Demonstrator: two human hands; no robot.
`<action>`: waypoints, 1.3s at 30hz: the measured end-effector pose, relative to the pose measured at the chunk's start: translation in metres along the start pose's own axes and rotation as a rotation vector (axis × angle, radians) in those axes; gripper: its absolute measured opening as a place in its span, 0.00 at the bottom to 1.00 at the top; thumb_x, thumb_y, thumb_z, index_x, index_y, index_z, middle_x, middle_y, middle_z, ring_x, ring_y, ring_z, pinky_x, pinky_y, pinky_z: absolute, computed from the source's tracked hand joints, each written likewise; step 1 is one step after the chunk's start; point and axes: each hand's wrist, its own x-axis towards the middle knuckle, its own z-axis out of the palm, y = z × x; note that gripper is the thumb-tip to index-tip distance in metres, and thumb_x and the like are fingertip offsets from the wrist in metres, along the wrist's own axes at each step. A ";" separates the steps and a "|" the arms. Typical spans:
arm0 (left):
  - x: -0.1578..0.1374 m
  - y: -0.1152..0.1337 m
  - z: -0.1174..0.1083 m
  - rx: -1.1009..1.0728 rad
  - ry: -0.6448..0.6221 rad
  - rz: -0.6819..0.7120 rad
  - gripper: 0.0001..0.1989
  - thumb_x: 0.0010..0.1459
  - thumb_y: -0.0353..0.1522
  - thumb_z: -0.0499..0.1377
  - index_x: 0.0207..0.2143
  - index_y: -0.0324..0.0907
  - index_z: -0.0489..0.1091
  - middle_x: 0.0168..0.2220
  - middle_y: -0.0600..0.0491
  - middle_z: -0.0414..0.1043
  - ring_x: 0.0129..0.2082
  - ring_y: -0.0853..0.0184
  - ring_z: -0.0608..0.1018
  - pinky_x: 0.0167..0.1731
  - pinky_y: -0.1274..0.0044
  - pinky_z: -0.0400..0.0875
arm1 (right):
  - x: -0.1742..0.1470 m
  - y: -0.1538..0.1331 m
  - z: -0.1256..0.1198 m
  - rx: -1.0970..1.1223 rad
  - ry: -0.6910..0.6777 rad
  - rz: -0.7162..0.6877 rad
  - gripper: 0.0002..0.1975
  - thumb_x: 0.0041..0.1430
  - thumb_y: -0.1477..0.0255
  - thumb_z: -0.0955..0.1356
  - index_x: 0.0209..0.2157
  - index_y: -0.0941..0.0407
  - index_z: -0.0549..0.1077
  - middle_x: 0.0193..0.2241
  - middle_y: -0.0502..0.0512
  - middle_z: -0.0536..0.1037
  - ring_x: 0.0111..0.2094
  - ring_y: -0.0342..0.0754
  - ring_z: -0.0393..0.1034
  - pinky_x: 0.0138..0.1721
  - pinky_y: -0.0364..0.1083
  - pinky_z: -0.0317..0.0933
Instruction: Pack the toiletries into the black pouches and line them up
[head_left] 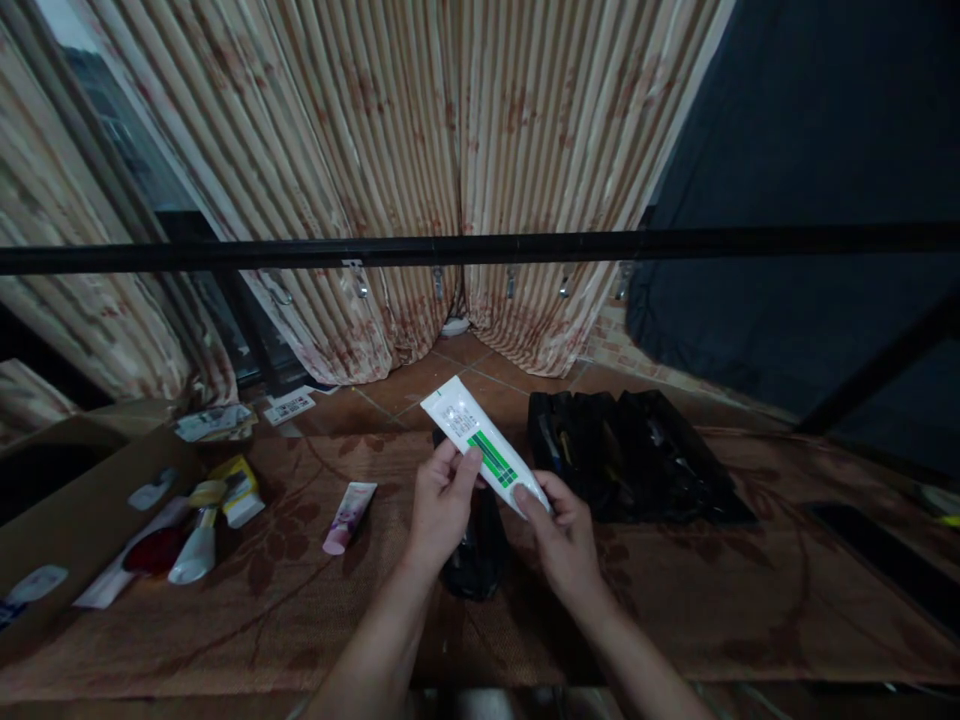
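Note:
A white squeeze tube (459, 412) with a green patterned panel and small dark print is held up over the table, tilted with its flat crimped end to the upper left. My left hand (442, 500) pinches its left edge near the middle. The fingers of my right hand (561, 520) close on its lower right end, covering the cap. Below and partly behind the hands lies a black pouch-like organizer (474, 560), its contents too dark to make out. A small pink and white tube (350, 518) lies on the cloth left of my left hand.
A black compartmented organizer (630, 455) with several items stands right of centre. On the left are a cardboard box (105, 510), a gold-capped bottle (196, 545), a dark red item (154, 552) and a yellow packet (241, 492). A dark flat slab (885, 560) lies right. A black bar (480, 248) crosses beyond the table.

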 end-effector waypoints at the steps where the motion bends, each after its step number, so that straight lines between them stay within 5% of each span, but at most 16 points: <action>1: 0.001 0.000 -0.001 0.039 0.018 0.008 0.13 0.57 0.39 0.59 0.36 0.39 0.73 0.27 0.54 0.75 0.24 0.72 0.73 0.27 0.81 0.69 | 0.001 0.001 -0.001 0.016 0.001 0.006 0.14 0.55 0.60 0.68 0.35 0.57 0.75 0.27 0.50 0.73 0.27 0.42 0.62 0.25 0.40 0.55; 15: -0.001 0.007 -0.001 0.067 0.076 0.006 0.15 0.56 0.41 0.59 0.33 0.37 0.75 0.24 0.55 0.73 0.22 0.70 0.72 0.24 0.80 0.67 | 0.000 0.003 -0.002 0.125 -0.025 0.092 0.15 0.53 0.59 0.70 0.25 0.58 0.72 0.20 0.46 0.64 0.23 0.40 0.54 0.23 0.39 0.50; 39: 0.005 0.017 -0.018 0.287 0.103 0.142 0.18 0.60 0.37 0.55 0.18 0.40 0.64 0.17 0.58 0.62 0.19 0.74 0.65 0.23 0.81 0.58 | 0.001 0.003 -0.007 0.145 -0.051 0.118 0.15 0.52 0.59 0.70 0.26 0.58 0.75 0.20 0.46 0.67 0.23 0.40 0.57 0.24 0.39 0.51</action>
